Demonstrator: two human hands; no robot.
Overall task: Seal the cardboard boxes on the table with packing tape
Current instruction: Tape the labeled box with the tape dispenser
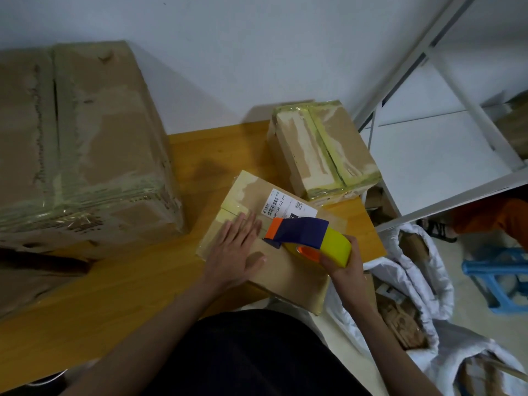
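Box in hand: a flat brown cardboard box with a white shipping label [274,238] lies on the orange-brown wooden table [128,287], near its right front corner, one corner hanging past the front edge.
Left hand: the left hand [237,247] lies flat on the box top, fingers straight and together, pressing down just left of the dispenser's front.
Right hand: the right hand [343,258] has its fingers curled around the yellow roll of a tape dispenser with a dark blue and orange body [308,238]; the dispenser's front end touches the box top.
Small box: a small brown cardboard box wrapped in yellowish tape [323,150] stands behind, at the table's far right corner, closed.
Large box: a large taped brown cardboard box [83,144] fills the table's left side, closed.
Floor bags: white sacks [423,295] on the floor to the right hold brown cardboard pieces.
Beside them: a blue plastic stool [494,278] and a white metal shelf frame [445,144].
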